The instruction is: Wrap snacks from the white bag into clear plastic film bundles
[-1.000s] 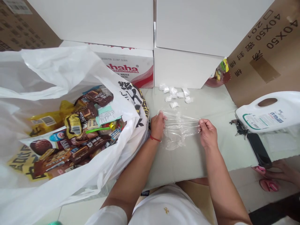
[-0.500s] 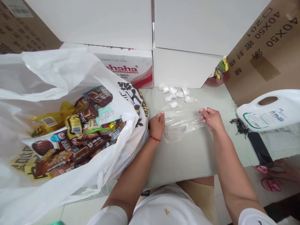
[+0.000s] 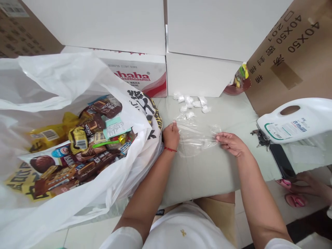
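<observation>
A clear plastic bag (image 3: 194, 141) is stretched flat between my two hands over the pale green cloth. My left hand (image 3: 171, 136), with a red cord at the wrist, grips its left edge with the thumb on top. On the other side my right hand (image 3: 230, 142) pinches the right edge between thumb and fingertips. Just beyond the bag lie several small white crumpled bundles (image 3: 189, 101). Close to my left forearm stands a large white plastic bag (image 3: 135, 138), its mouth open, full of wrapped snacks (image 3: 90, 145).
White boxes (image 3: 202, 31) and a red-printed carton (image 3: 140, 77) line the back. At right are a cardboard box (image 3: 282, 58), a white detergent jug (image 3: 298, 121), keys (image 3: 261, 138) and a black phone (image 3: 282, 160). A red bowl (image 3: 237, 88) holds packets. Another person's feet in pink sandals (image 3: 295, 200) show lower right.
My right hand has shifted its hold down the bag's right edge, with its fingers now more extended. The left hand keeps its grip. The whole view has drifted slightly.
</observation>
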A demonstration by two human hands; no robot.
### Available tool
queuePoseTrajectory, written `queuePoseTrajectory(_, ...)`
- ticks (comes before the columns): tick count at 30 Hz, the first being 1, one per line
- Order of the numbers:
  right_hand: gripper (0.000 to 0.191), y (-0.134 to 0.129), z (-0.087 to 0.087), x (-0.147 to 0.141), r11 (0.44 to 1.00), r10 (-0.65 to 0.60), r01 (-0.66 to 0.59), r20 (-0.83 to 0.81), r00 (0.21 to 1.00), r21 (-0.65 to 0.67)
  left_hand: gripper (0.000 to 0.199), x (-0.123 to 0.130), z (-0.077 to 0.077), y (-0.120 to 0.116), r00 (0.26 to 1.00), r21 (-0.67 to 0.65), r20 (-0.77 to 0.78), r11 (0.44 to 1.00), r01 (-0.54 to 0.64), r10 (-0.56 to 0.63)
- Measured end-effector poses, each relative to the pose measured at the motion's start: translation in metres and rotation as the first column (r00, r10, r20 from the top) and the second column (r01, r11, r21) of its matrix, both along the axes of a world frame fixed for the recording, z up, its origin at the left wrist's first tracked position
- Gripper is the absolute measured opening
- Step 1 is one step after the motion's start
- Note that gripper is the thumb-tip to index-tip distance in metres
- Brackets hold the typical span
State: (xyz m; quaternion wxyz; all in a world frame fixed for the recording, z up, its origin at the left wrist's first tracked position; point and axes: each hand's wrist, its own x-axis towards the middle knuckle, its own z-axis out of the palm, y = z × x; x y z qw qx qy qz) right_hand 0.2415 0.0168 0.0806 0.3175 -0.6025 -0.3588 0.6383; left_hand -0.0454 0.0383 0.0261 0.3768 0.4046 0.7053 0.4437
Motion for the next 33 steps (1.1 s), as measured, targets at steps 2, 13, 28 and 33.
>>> queuePoseTrajectory(2, 0.042, 0.002, 0.003, 0.012, 0.996, -0.072, 0.073, -0.014, 0.997, 0.045, 0.053, 0.000, -0.002, 0.001, 1.000, 0.019, -0.003, 1.000, 0.008, -0.008)
queuePoseTrajectory(13, 0.056, -0.013, -0.001, 0.006, 0.997, 0.054, -0.054, -0.003, 0.999, -0.062, 0.060, 0.000, -0.003, 0.009, 0.989, -0.012, -0.145, 1.000, -0.027, 0.025)
queuePoseTrajectory(28, 0.057, -0.046, 0.002, 0.011, 0.995, 0.017, -0.042, 0.262, 0.965, 0.092, 0.064, 0.027, 0.075, -0.055, 0.747, 0.339, -0.634, 0.940, 0.033, 0.202)
queuePoseTrajectory(33, 0.051, -0.053, 0.001, 0.008, 0.987, 0.080, -0.114, 0.270, 0.960, 0.114, 0.038, 0.050, 0.076, -0.065, 0.615, 0.229, -0.765, 0.813, 0.535, -0.190)
